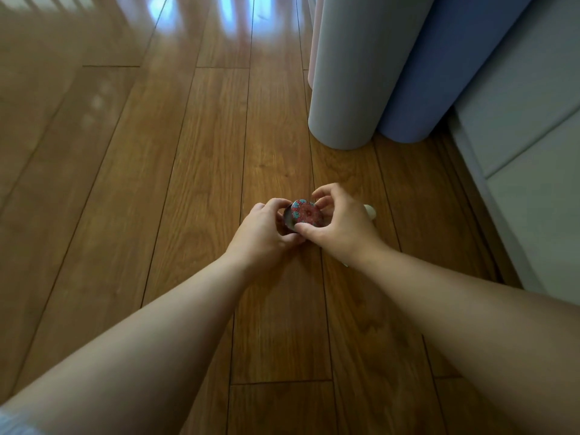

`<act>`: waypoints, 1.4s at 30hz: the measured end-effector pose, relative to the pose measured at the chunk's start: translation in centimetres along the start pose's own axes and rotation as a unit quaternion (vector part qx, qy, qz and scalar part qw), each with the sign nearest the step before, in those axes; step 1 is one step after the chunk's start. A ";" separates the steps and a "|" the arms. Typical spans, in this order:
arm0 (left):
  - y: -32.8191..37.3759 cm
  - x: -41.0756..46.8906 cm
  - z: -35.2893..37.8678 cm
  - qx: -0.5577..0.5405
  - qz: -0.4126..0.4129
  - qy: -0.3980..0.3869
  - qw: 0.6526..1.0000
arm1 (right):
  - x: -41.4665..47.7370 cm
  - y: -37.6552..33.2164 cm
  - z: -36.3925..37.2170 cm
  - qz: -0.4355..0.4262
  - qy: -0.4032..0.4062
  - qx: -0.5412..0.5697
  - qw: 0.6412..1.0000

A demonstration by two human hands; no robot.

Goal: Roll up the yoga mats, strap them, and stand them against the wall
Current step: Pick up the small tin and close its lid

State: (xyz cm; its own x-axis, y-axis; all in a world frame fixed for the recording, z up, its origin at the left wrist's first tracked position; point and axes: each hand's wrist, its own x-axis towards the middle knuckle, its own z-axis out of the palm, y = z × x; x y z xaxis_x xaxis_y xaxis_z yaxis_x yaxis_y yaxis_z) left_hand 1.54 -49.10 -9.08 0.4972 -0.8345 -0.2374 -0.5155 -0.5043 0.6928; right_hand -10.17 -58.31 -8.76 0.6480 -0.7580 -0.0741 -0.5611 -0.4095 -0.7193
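Far left: wood floor, glossy, window glare up top. Bottom-left corner, a bit of pale sleeve, blurry.

Moving in: both forearms reach fwd over the planks, hands meeting at centre frame, low over the floor.

Left hand: fingers curled round the left edge of a small round patterned piece, thumb side up, so it's gripping. The piece has a red face w/ a blue-dotted rim and a dark underside, and it's tilted toward the camera. Can't tell what it is.

Right hand: thumb at the piece's lower edge, fingertips arched over its top right. That's a pinch, so both hands have it between them.

Just right of that hand, a small whitish thing pokes out, mostly hidden. No ID.

Up and right, the mats: grey rolled mat stands upright on the floor. A sliver of pink mat shows behind its left side, and the blue rolled mat is touching it on the right. All are well apart from the hands.

Far right: white panel, with the blue roll right beside it.
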 end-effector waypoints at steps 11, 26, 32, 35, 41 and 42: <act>0.9 0.2 -2.0 -0.304 -0.150 -0.121 0.933 | 0.2 -1.4 -0.2 -0.034 -0.077 -0.067 0.994; 4.2 -0.8 -2.2 -0.468 -0.153 -0.034 0.870 | 1.3 -2.3 -2.7 0.152 -0.079 0.396 0.902; 5.7 -1.4 -3.3 -0.554 -0.130 0.006 0.822 | 0.7 -4.2 -3.3 0.149 -0.023 0.512 0.846; 5.7 -1.8 -3.4 -0.576 -0.126 0.015 0.808 | 0.3 -4.5 -3.0 0.127 -0.004 0.512 0.850; 5.4 -1.9 -3.5 -0.604 -0.133 0.032 0.785 | -0.1 -4.2 -2.6 0.105 0.003 0.485 0.868; 5.3 -2.0 -3.4 -0.600 -0.141 0.025 0.787 | 0.0 -4.0 -2.7 0.102 -0.027 0.486 0.867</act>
State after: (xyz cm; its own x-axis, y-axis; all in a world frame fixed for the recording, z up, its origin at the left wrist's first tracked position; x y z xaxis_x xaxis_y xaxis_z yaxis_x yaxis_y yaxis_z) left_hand 0.20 -49.36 -2.63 0.5169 -0.7019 -0.4901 0.6349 -0.0697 0.7694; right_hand -9.35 -58.04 -4.05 0.6238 -0.7287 -0.2826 0.0151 0.3727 -0.9278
